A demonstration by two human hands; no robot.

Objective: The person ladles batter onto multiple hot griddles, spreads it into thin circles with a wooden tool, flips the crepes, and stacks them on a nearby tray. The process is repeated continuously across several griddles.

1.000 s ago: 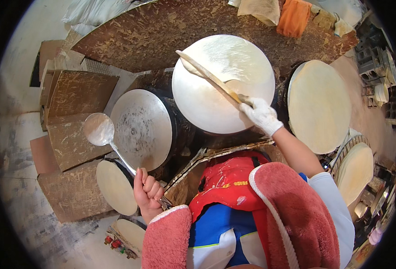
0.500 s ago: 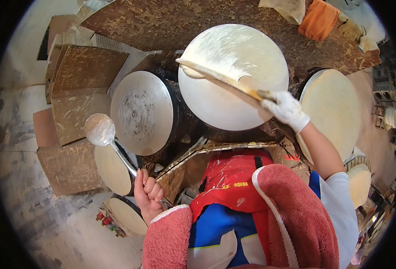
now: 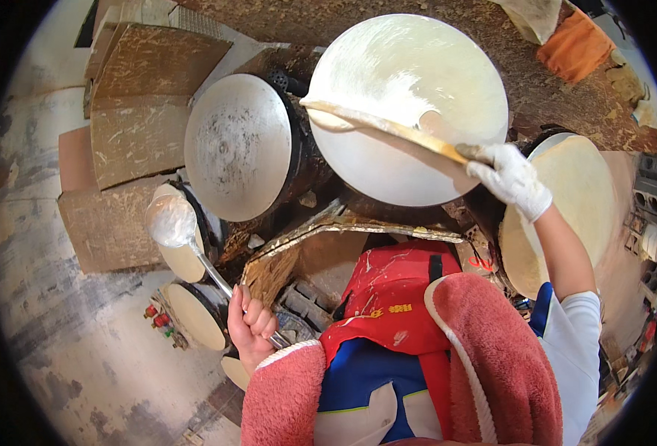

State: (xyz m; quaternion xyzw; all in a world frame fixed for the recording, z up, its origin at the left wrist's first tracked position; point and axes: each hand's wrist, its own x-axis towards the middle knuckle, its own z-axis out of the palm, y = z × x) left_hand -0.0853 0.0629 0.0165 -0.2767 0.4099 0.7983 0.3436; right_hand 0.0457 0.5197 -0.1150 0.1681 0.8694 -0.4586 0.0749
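Note:
My bare left hand (image 3: 252, 325) is closed round the handle of a metal ladle (image 3: 172, 221), its round bowl smeared with whitish batter and held out to the left. My right hand (image 3: 513, 182), in a white glove, grips one end of a long, slightly curved wooden spreader (image 3: 388, 128). The spreader lies across a large round griddle (image 3: 388, 192). Pale batter (image 3: 388, 63) coats the griddle's far part in a thin, streaky layer, and a small lump of it sits against the spreader's left end.
To the left stands a second round griddle (image 3: 235, 149), bare and dark-speckled. On the right another griddle carries a pale round sheet (image 3: 566, 215). Cardboard panels (image 3: 139, 126) stand at the far left. An orange cloth (image 3: 575, 48) lies on the brown board behind. Smaller pale discs (image 3: 194, 316) are lower left.
The whole view has shifted, with the griddles sitting higher in it. Across the main griddle, the spreader has come slightly nearer to me. My left hand keeps its hold on the ladle.

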